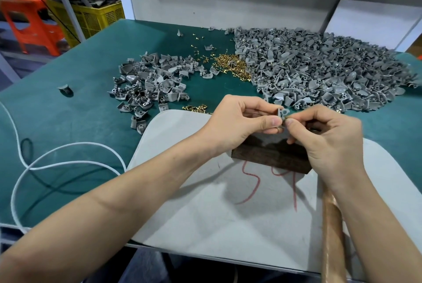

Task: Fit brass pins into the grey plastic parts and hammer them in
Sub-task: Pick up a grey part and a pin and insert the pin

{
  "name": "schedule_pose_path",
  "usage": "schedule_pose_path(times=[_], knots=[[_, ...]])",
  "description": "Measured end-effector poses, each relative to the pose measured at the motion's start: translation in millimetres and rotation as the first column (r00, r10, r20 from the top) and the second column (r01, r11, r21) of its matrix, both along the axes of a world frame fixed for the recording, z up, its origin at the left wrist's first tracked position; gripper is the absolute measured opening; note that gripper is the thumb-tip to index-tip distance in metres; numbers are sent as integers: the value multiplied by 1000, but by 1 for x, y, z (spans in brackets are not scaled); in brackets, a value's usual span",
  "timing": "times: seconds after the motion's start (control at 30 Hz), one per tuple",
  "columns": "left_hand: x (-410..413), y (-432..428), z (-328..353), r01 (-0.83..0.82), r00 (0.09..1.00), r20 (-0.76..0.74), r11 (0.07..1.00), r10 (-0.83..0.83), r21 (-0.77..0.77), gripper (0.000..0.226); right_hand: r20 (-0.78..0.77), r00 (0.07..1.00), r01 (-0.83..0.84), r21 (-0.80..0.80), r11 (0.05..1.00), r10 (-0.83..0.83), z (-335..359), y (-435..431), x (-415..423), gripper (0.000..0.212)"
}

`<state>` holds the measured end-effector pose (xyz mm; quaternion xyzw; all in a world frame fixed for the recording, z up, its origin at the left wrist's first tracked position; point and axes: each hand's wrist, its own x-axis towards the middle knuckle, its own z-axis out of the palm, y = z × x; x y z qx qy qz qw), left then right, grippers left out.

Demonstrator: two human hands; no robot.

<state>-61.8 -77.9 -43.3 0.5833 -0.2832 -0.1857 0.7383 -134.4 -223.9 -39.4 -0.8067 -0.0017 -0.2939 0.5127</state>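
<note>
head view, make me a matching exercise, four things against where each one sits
Things: 1 brass pin pile; 2 wooden block; 3 white cable; 4 grey part

Places: A pinched between left hand and right hand; B beside the large grey heap; C looped on the green table, left; D on the white pad

Pairs: 1-B; 2-D; 3-C; 4-A

pins (230, 62) between 2 part piles | block (271, 157) on pad (205, 202)
</note>
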Motion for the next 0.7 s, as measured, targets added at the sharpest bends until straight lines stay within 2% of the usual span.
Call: schedule_pose_path(times=[0.33,0.5,0.57,0.7], knots=[[-1,1,0,6,1000,-4,1000,-6,-8,22,-2,1000,7,-37,999,-8,-1,-1,0,26],[-1,1,0,0,1000,-1,1000,0,-11,19,12,999,46,-77,996,-45,0,0,1,11],[-2,1,0,-6,1000,1,1000,6,-10,20,29,999,45,-120,992,-41,-1,0,1,14],[-3,1,1,-6,1000,-11,1000,6,-15,19,23,1000,11,-102,995,-9,-2,-1,1,19]])
